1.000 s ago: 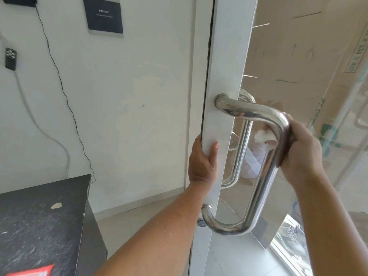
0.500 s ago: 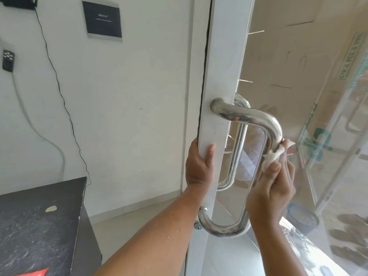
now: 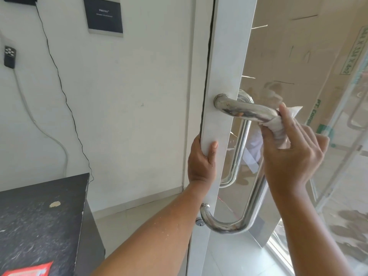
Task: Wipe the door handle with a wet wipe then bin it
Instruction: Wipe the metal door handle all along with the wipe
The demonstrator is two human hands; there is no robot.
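Observation:
A steel D-shaped door handle [image 3: 243, 110] is fixed to the white frame of a glass door [image 3: 225, 76]. My right hand [image 3: 292, 154] grips a white wet wipe [image 3: 278, 128] wrapped round the handle's upper bend, fingers curled over it. My left hand [image 3: 202, 162] grips the door's edge below the handle's top mount, thumb on the front face. The handle's upper bend is hidden by the wipe and my right hand.
A black speckled counter [image 3: 39, 222] stands at lower left with a red packet [image 3: 25, 270] on its near edge. A cable [image 3: 63, 96], a small remote [image 3: 9, 56] and a dark plaque [image 3: 105, 14] hang on the wall. A second handle shows behind the glass.
My right hand has gone from the outer side of the handle's bend, down under it with the wipe, then up to wrap the bend. My left hand stays on the door edge.

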